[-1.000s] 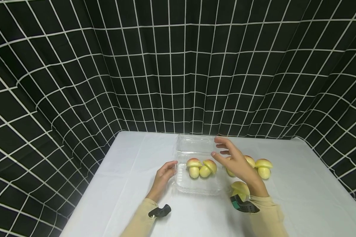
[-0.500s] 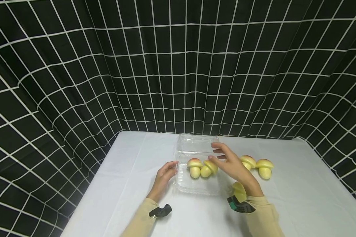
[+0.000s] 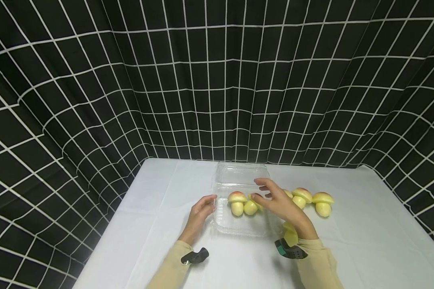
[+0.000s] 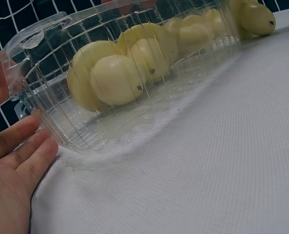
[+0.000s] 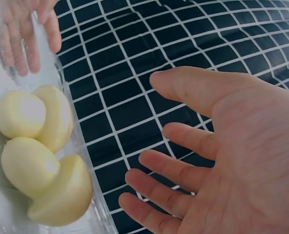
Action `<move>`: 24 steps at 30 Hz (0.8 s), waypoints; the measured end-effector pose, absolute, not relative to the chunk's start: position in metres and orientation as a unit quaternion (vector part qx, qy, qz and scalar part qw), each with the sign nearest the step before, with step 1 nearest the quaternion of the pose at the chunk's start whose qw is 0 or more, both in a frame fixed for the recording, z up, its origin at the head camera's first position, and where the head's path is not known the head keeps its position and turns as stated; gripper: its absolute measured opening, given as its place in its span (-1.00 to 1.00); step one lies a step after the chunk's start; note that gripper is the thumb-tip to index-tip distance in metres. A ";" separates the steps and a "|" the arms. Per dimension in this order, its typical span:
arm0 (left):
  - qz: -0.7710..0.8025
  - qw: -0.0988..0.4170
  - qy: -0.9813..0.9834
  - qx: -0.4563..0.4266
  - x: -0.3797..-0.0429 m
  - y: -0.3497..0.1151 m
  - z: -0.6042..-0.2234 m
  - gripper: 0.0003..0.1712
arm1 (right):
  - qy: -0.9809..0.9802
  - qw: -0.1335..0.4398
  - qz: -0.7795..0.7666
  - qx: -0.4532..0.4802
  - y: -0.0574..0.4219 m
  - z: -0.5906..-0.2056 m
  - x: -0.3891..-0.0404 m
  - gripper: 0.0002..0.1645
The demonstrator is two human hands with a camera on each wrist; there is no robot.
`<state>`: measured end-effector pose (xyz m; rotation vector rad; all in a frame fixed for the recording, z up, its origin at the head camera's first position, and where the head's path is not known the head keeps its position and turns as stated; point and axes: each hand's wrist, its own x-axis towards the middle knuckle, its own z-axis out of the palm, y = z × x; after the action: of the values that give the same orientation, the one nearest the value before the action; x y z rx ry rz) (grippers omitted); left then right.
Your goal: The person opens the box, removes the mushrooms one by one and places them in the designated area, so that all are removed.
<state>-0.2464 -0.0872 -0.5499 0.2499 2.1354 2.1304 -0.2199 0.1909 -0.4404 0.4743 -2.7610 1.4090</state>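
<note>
A clear plastic clamshell box stands on the table with its lid laid back, away from me. Inside it sit two mushroom-shaped pieces, yellow with reddish cap tops: one on the left, the other beside it, partly covered by my right hand. My left hand touches the box's left wall with outstretched fingers, as the left wrist view also shows. Above the box's right side hovers my right hand, fingers spread and gently bent, with nothing in its grasp in the right wrist view.
Right of the box lie more of these mushrooms: one upright, one next to it, another mostly hidden behind my right hand. A further one is near my right wrist. A black gridded curtain borders the white table.
My right hand has drifted left and slightly toward me, over the right-hand mushroom in the box. My left hand stays at the box's left wall.
</note>
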 end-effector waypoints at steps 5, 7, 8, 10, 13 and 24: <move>0.706 0.057 0.702 0.081 -0.247 -0.088 -0.549 -0.51 | -0.881 -0.009 0.448 0.154 0.189 -0.440 -0.222 -0.28; 0.704 0.055 0.703 0.082 -0.248 -0.088 -0.548 -0.51 | -0.882 -0.011 0.445 0.154 0.189 -0.441 -0.223 -0.28; 0.704 0.056 0.704 0.082 -0.248 -0.088 -0.548 -0.50 | -0.885 -0.011 0.440 0.154 0.189 -0.442 -0.224 -0.28; 0.702 0.058 0.705 0.080 -0.249 -0.089 -0.549 -0.50 | -0.888 -0.012 0.434 0.153 0.189 -0.443 -0.225 -0.27; 0.700 0.062 0.707 0.080 -0.249 -0.089 -0.548 -0.48 | -0.892 -0.016 0.424 0.153 0.189 -0.446 -0.227 -0.27; 0.703 0.070 0.704 0.078 -0.247 -0.088 -0.548 -0.48 | -0.915 -0.033 0.381 0.128 0.190 -0.453 -0.226 -0.22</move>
<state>-0.2468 -0.0878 -0.5483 0.2347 2.1164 2.1145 -0.2259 0.1900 -0.4534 0.4105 -2.9375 1.2233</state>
